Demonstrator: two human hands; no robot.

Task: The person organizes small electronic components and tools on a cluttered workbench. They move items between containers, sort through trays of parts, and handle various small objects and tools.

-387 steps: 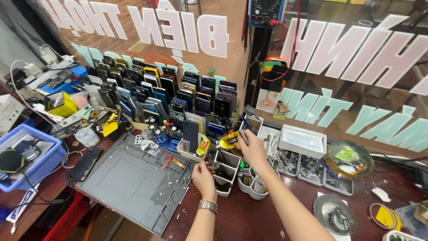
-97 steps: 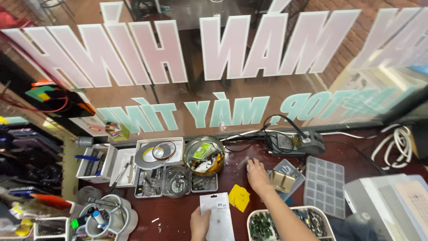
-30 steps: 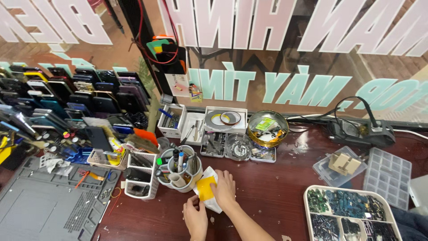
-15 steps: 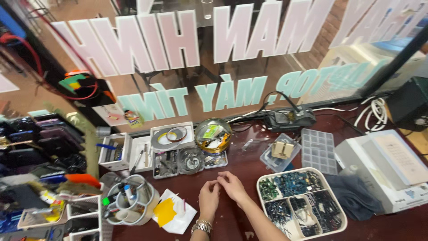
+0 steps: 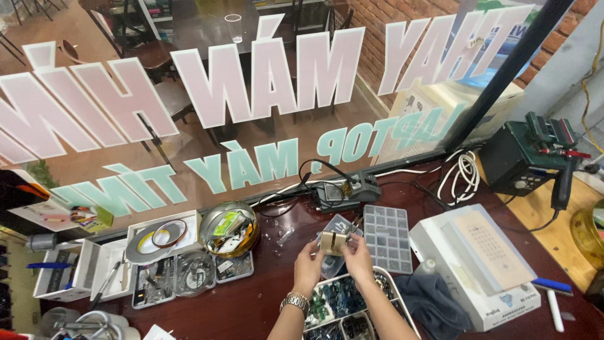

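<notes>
A small tan box-like part (image 5: 333,242) sits between the two hands, lifted above the dark red table (image 5: 264,302). The left hand (image 5: 307,267) pinches its left edge with thumb and fingers closed narrowly on it; the right hand (image 5: 360,258) grips its right edge the same way, fingers (image 5: 352,241) curled tight against the part. A metal wristwatch (image 5: 294,303) circles the left wrist.

Just behind the fingertips lies a small clear plastic case (image 5: 340,225), partly hidden by the part. Just right of the right fingers is a grey compartment organiser (image 5: 387,239), its lid-like grid lying flat. Below the hands, toward the person, a white tray of dark electronic pieces (image 5: 343,299) lies under both wrists.

Beyond the fingertips, near the window glass (image 5: 251,94), a soldering station (image 5: 343,192) rests with black cables looping off it. Well left of the left fingers stands a round metal bowl (image 5: 228,228) filled with odds and ends, and farther left a white box holding rolls of tape (image 5: 157,236), with small clear parts trays (image 5: 182,277) in front of it.

Right of the right hand, past the organiser, is a white flat-topped machine (image 5: 481,264) with a dark cloth (image 5: 434,302) bunched against its near side. Farther right, well apart, a dark green hot-air station (image 5: 525,154) stands on a wooden surface, and a coil of white cable (image 5: 462,173) lies between it and the soldering station.
</notes>
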